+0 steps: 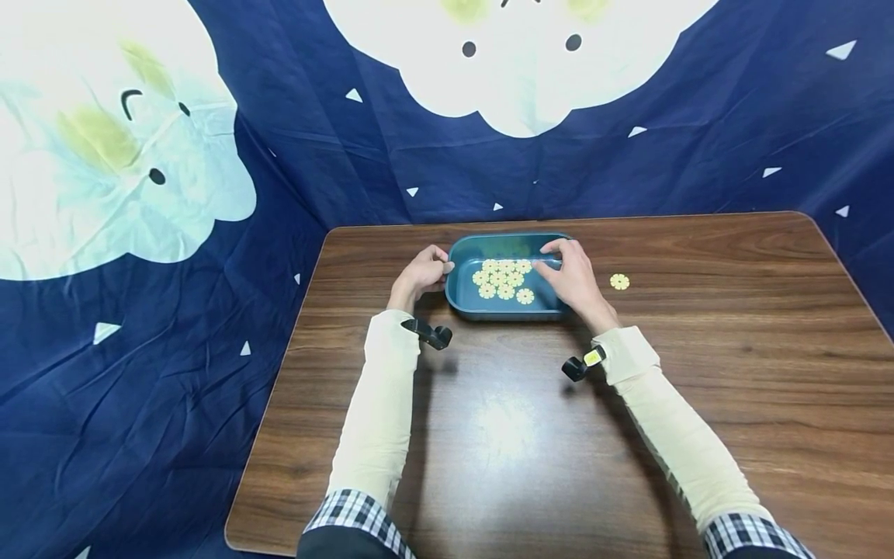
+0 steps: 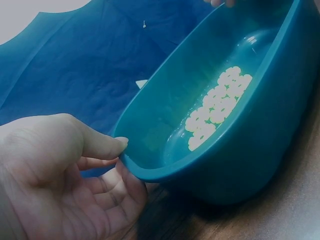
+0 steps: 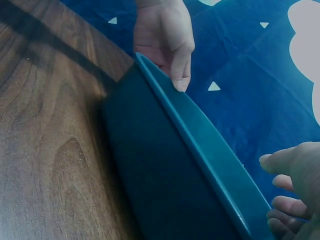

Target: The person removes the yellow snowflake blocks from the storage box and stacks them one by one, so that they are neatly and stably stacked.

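A teal oval-ended plastic basin [image 1: 503, 315] stands near the back of the table, and several pale yellow flower-shaped pieces [image 1: 499, 278] lie grouped on its floor. At the basin's left end, my left hand [image 1: 424, 270] pinches the rim, thumb on top and fingers below, as the left wrist view shows the hand [image 2: 65, 170] closely. Over the right end is my right hand [image 1: 574, 276], its thumb and forefinger spread apart. In the right wrist view this hand [image 3: 300, 185] has its loosely bent fingers right at the rim, with nothing between thumb and fingers.
One more flower-shaped piece [image 1: 619, 282] lies on the brown wooden table [image 1: 733, 373], right of the basin. A dark blue cloth [image 1: 293, 93] with white cloud shapes hangs behind the table and along its left side. Small black cameras are strapped to both wrists.
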`<state>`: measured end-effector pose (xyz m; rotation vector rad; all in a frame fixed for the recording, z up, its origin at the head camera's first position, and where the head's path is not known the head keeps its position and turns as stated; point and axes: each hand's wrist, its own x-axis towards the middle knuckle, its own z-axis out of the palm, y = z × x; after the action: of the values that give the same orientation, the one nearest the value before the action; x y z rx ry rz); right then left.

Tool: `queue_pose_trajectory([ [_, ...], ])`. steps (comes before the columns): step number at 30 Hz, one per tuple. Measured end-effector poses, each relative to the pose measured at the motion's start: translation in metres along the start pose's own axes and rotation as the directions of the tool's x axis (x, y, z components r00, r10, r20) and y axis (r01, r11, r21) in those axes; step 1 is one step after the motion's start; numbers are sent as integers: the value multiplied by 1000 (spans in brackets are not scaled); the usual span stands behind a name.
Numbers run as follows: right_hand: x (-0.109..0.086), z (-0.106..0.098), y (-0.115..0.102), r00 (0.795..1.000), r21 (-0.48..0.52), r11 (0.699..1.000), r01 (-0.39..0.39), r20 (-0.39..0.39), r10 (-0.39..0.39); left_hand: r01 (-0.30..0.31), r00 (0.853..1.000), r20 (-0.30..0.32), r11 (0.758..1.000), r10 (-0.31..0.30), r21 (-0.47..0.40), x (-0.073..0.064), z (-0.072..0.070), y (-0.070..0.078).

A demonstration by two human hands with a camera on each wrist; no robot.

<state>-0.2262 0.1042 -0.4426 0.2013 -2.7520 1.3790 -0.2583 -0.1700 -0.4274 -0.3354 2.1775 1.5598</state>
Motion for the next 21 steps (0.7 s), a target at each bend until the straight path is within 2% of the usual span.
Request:
queue_pose_trajectory([
  [4,2,3,0,996,-31,999,-18,91,21,-3,1000,0,1000,3,1,1,0,-1],
  [12,7,10,1,969,-120,992,-46,235,73,6,1000,2,1000,-6,0,-1,1,0],
  [17,11,13,3,947,-195,981,-15,311,76,8,1000,11,1000,-8,-4,0,0,0],
  [21,13,15,3,925,-283,959,26,371,84,9,1000,10,1000,-9,-8,0,0,1],
])
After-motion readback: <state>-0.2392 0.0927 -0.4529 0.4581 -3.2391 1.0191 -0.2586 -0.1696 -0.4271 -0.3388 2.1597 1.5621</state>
